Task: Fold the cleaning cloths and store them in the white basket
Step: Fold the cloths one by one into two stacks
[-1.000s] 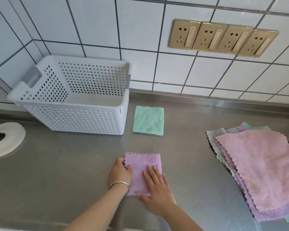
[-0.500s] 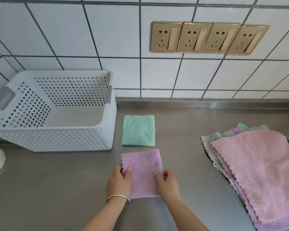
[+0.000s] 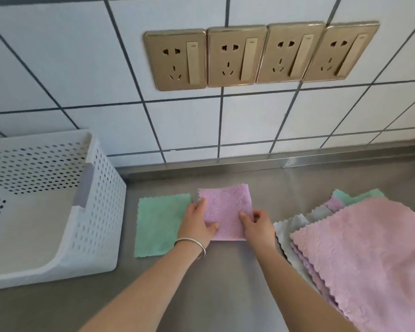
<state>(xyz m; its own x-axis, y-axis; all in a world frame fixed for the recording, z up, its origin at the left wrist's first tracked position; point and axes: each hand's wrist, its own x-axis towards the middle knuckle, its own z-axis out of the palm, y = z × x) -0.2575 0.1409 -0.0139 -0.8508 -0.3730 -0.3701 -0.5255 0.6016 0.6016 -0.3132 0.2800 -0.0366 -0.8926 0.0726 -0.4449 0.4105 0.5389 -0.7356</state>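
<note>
Both hands pinch purple cloth (image 3: 225,209) | green cloth (image 3: 159,224) beside | white basket (image 3: 101,212) left

Two bare forearms reach in from the lower edge — no sleeves in view. A thin silver bangle (image 3: 192,245) circles the left wrist; the right hand (image 3: 258,225) wears nothing — no rings visible.

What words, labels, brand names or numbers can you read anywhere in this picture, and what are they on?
None can be read.
Gold wall sockets: no legible marking on plates or switches; only a faint speck at each switch top.
White basket: plain.
Folded purple cloth, folded green cloth, cloth stack: woven pattern only, no tags.
</note>
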